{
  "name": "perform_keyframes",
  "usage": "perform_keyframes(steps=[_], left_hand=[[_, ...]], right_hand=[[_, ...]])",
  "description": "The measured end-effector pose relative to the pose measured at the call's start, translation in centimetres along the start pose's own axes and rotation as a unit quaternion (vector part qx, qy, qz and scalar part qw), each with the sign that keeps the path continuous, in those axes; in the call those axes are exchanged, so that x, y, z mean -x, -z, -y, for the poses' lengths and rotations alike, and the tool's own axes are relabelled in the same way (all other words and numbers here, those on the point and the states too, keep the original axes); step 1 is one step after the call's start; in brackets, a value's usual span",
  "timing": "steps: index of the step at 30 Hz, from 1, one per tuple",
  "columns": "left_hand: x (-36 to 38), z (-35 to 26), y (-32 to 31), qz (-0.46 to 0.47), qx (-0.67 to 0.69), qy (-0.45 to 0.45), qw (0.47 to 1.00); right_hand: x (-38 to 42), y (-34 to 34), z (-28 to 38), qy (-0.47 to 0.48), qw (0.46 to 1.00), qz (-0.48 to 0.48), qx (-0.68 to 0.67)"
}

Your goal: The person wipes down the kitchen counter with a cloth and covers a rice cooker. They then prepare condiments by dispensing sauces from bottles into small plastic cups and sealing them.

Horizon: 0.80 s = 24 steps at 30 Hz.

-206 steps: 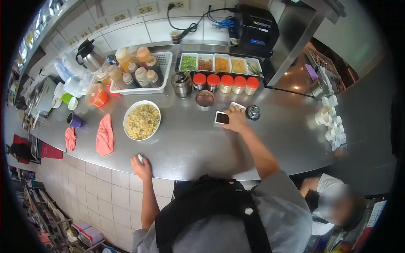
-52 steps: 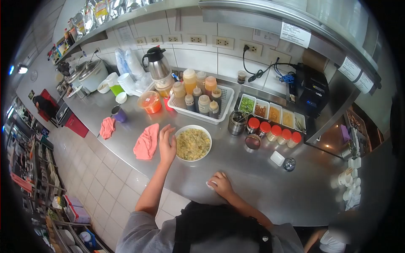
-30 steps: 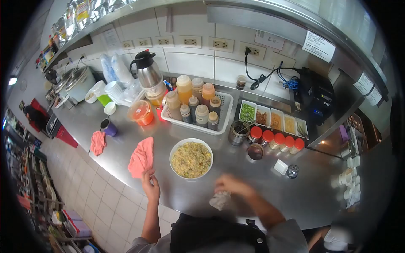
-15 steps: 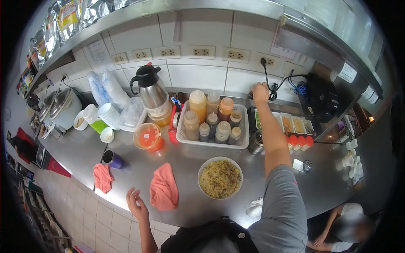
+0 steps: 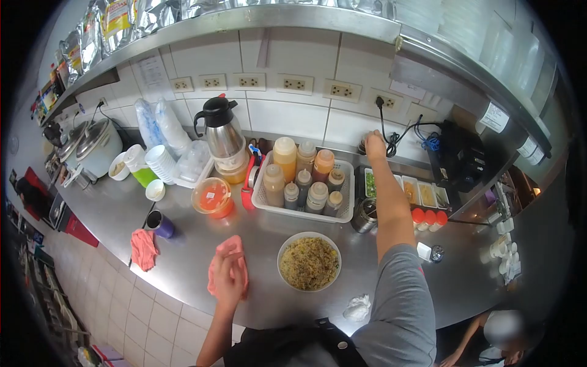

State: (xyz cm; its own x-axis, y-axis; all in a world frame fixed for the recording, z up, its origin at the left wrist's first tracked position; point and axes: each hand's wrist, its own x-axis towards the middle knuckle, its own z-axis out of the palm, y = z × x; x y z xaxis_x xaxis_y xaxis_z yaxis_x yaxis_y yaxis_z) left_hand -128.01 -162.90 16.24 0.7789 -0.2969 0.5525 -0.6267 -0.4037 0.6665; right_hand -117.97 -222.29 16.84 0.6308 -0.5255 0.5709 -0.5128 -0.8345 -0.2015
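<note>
My left hand [image 5: 227, 276] is over a crumpled pink cloth [image 5: 243, 286], its fingers reaching forward across the fabric. Far forward, my right hand [image 5: 375, 147] is closed near the wall, at a small dark object [image 5: 362, 147] behind the topping trays; I cannot tell what its fingers hold. A white bowl of fried rice [image 5: 309, 262] sits between my arms. Just behind that bowl stands a white basket [image 5: 299, 211] of squeeze bottles. Beneath my right forearm are a metal canister [image 5: 363, 219] and a tray of chopped greens [image 5: 370, 183].
A lidded tub of orange liquid [image 5: 212, 197], a steel thermos jug [image 5: 221, 131] and a purple cup [image 5: 160, 225] stand left. Red-capped shakers [image 5: 430, 219] and a crumpled white wad [image 5: 357, 307] are right. A steel shelf [image 5: 306, 23] hangs overhead. Another person [image 5: 498, 336] is at lower right.
My left hand has moved right and forward from beside the pink cloth to over it. My right hand stays at the back by the wall. The view has shifted slightly.
</note>
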Motion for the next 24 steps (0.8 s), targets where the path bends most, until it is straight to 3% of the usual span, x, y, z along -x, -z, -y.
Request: perform_keyframes(steps=[2,5,6,8,9,10,12,14,17,19,20,21,23,24], left_hand=[[0.7,-1.6,0.1,0.019,-0.006,-0.018,1.0],[1.4,-1.9,-0.7,0.031,-0.003,-0.05,0.998],[1.9,-1.8,-1.1,0.032,-0.001,-0.057,0.998],[1.9,-2.7,-2.0,0.062,0.053,-0.017,0.997],[1.7,-3.4,-2.7,0.086,0.107,0.022,0.99],[1.6,-4.0,-3.7,0.088,0.107,0.023,0.99],[1.9,-4.7,-5.5,0.091,0.187,0.049,0.977],[3.1,-2.9,-6.9,0.091,0.183,0.023,0.979],[3.9,-1.8,-5.5,0.086,0.207,0.015,0.974],[4.1,-0.1,-4.4,0.122,0.304,0.068,0.942],[3.4,-1.5,-2.6,0.14,0.385,0.087,0.908],[3.0,-1.5,-1.5,0.134,0.384,0.095,0.909],[2.4,-0.9,0.3,0.192,0.501,0.209,0.817],[1.8,-0.6,1.0,0.224,0.494,0.206,0.814]], right_hand=[[1.0,1.9,1.8,0.049,0.992,-0.098,-0.064],[5.5,8.6,9.3,0.146,0.967,-0.17,-0.119],[8.3,11.8,12.0,0.136,0.975,-0.035,-0.173],[14.9,15.5,17.3,0.073,0.964,0.109,-0.231],[18.7,15.8,18.7,0.183,0.948,0.063,-0.251],[21.9,17.4,20.7,0.191,0.938,0.13,-0.257],[27.7,17.6,23.6,0.212,0.935,0.159,-0.237],[30.9,20.4,26.7,0.167,0.93,0.205,-0.256],[32.9,21.6,28.2,0.18,0.924,0.183,-0.285],[32.0,22.4,27.1,0.182,0.894,0.237,-0.335],[31.5,22.6,26.6,0.222,0.852,0.25,-0.402],[31.1,22.7,26.2,0.259,0.803,0.264,-0.467],[30.1,22.9,26.3,0.272,0.799,0.273,-0.462],[29.8,23.3,26.5,0.282,0.803,0.277,-0.446]])
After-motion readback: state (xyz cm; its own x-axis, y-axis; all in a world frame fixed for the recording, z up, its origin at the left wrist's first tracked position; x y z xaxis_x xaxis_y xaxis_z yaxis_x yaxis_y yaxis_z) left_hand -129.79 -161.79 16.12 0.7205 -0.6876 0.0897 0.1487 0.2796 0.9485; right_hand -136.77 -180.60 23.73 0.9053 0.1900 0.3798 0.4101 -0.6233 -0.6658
